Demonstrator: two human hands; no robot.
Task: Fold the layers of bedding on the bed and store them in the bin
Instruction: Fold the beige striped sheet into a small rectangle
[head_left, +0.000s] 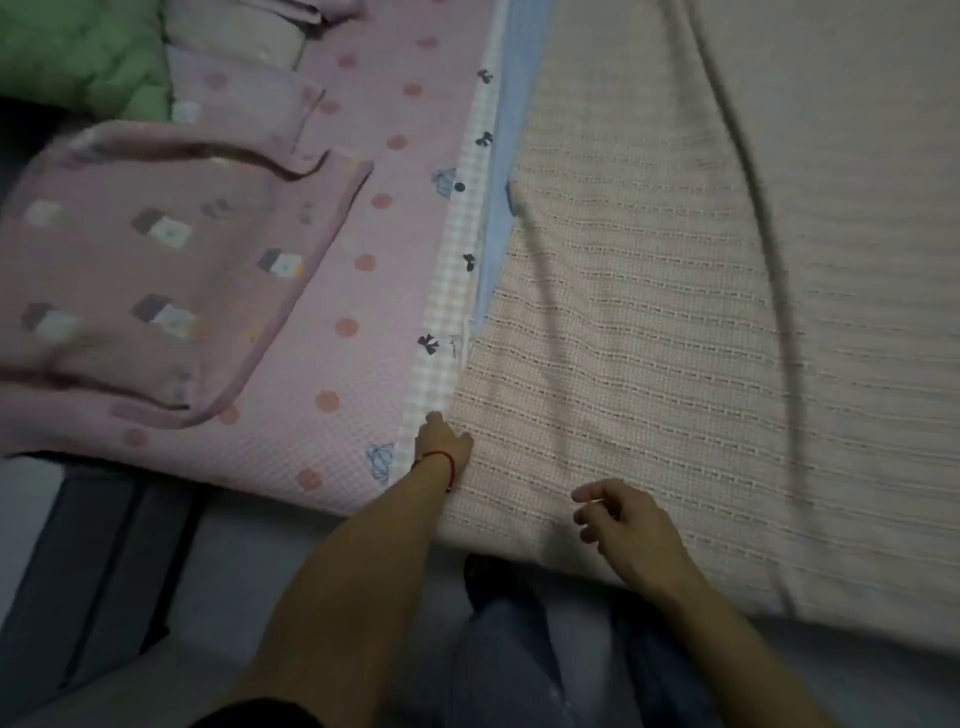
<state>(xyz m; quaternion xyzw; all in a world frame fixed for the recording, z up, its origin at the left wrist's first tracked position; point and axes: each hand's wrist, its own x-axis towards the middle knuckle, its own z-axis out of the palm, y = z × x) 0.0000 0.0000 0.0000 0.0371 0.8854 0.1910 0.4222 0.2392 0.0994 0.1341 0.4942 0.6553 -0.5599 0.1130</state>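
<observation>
The beige woven blanket (675, 312) covers the right side of the bed, draping over its near edge. Left of it lies the pink dotted waffle sheet (332, 291), a checked strip with bows (457, 291) between them. On the sheet's left sits a folded mauve patterned blanket (156, 270). A green quilt (78, 52) fills the far left corner. A dark fabric bin (88, 582) stands on the floor, left of the near edge.

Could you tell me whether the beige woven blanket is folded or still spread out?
Spread out: the beige woven blanket lies flat across the bed, its edge beside the left hand.
</observation>
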